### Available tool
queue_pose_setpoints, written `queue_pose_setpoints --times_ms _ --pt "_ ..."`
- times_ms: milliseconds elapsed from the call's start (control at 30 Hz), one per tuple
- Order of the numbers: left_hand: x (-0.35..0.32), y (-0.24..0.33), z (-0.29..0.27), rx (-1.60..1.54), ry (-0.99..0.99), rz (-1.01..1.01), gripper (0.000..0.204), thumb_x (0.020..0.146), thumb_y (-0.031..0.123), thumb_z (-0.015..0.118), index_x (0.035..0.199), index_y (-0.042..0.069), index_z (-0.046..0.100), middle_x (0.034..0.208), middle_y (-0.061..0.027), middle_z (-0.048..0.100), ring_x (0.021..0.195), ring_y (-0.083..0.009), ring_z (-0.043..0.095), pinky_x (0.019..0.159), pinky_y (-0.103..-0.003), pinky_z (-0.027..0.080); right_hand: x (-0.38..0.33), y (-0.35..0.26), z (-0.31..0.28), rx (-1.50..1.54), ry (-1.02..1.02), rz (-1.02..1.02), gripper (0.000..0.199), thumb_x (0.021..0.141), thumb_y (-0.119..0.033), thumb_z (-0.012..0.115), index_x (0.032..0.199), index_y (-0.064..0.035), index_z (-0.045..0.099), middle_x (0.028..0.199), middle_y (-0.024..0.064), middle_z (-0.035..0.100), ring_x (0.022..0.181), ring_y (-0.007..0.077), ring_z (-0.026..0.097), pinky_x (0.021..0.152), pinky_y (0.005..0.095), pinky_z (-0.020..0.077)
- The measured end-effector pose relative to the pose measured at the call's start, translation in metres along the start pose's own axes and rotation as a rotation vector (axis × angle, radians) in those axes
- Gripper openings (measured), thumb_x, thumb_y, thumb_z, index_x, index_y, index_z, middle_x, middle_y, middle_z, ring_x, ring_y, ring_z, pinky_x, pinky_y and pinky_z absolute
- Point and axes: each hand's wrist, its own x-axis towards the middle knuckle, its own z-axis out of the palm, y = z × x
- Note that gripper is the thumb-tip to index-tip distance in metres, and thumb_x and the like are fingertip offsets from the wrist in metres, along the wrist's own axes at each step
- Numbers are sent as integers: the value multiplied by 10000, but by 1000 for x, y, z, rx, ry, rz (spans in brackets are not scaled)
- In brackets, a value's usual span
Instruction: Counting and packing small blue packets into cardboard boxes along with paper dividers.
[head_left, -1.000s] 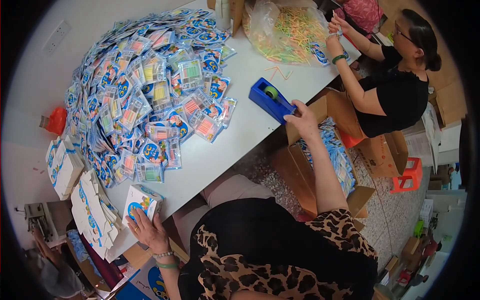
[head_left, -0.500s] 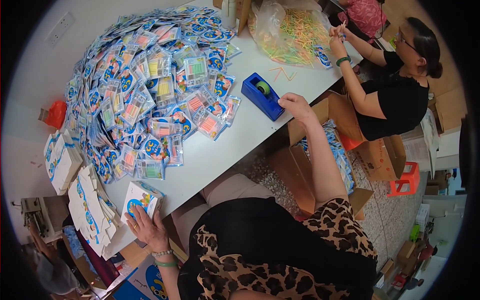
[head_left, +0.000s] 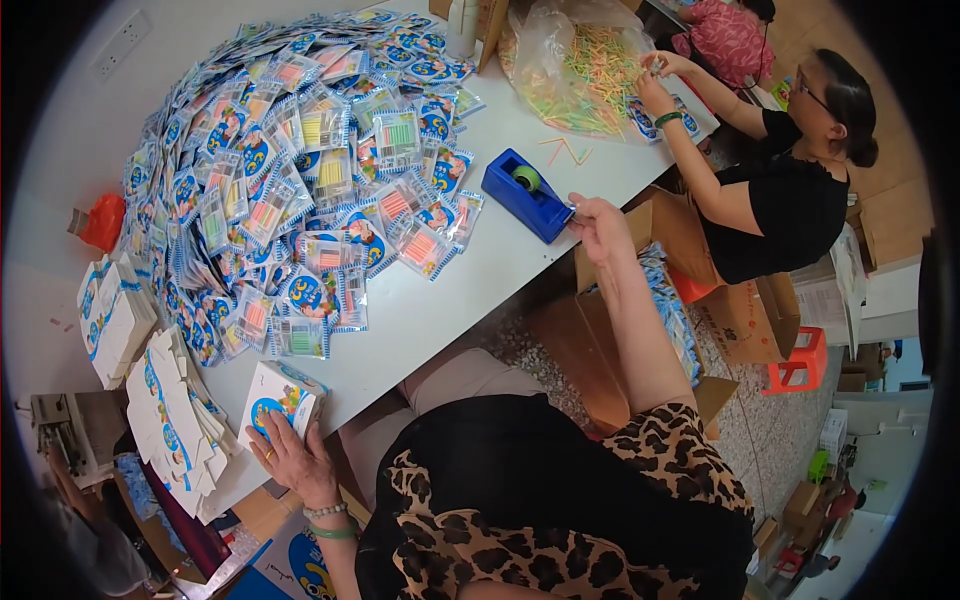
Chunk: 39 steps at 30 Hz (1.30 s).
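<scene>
At the near edge of the white table (head_left: 430,320), my left hand (head_left: 290,455) lies flat, fingers spread, on top of a small white cardboard box with blue and yellow print (head_left: 280,395); it presses down, no real grip. Right hand (head_left: 600,225) is stretched out to the cutter end of the blue plastic tape dispenser with a green roll (head_left: 527,194), fingers pinched at the blade as if on the tape end; can't tell whether any tape is actually held. Dispenser sits near the table's right edge, long axis diagonal, cutter end pointing toward me and to the right, roll end toward the big heap of clear printed sachets of coloured sticks (head_left: 300,170). Judgement: dispenser looks hard, probably weighted, so should stay put on a pull; take it by the flat sides if moved. Box looks light, thin-walled, crushable; hold across the short faces. Stacks of flat unfolded cartons (head_left: 170,420) sit left of the box. Across the table a person in a black top (head_left: 780,210) handles loose sticks from a clear plastic bag (head_left: 585,70).
</scene>
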Motion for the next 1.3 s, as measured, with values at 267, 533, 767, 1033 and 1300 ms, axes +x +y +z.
queue_pose_setpoints --times_ms 267,533,767,1033,1300 --pt "0 1 0 10 -1 11 572 899 336 626 1370 50 475 1432 -144 464 1373 -411 330 1128 -506 250 -14 27 -10 294 -47 -64 371 786 -25 563 1145 67 543 1192 121 556 973 192 550 903 365 445" --pt "7 -2 -22 -43 -125 45 607 861 225 664 1395 45 437 1441 -148 450 1380 -403 322 1129 -488 257 -24 26 -16 -90 -48 30 62 868 -138 639 897 -88 616 832 21 639 762 124 605 705 257 482" --pt "-19 -23 -14 -59 43 56 545 827 154 695 1309 -18 509 1329 -192 542 1310 -414 418 1095 -482 311 -9 45 -11 -294 -108 -4 23 818 -60 603 809 -71 585 664 15 578 567 101 547 525 219 446" --pt "14 22 10 34 141 -59 508 838 282 662 1244 -8 567 1252 -180 584 1215 -468 472 1017 -503 357 -146 91 73 -508 -304 43 30 810 -41 638 826 -60 620 724 -13 559 644 77 516 604 217 417" --pt "7 20 10 35 157 -117 498 825 250 662 1235 -19 570 1244 -182 576 1214 -496 460 1014 -539 346 -231 115 185 -393 -871 143 54 815 -47 651 850 -6 640 773 23 608 731 103 557 699 241 447"
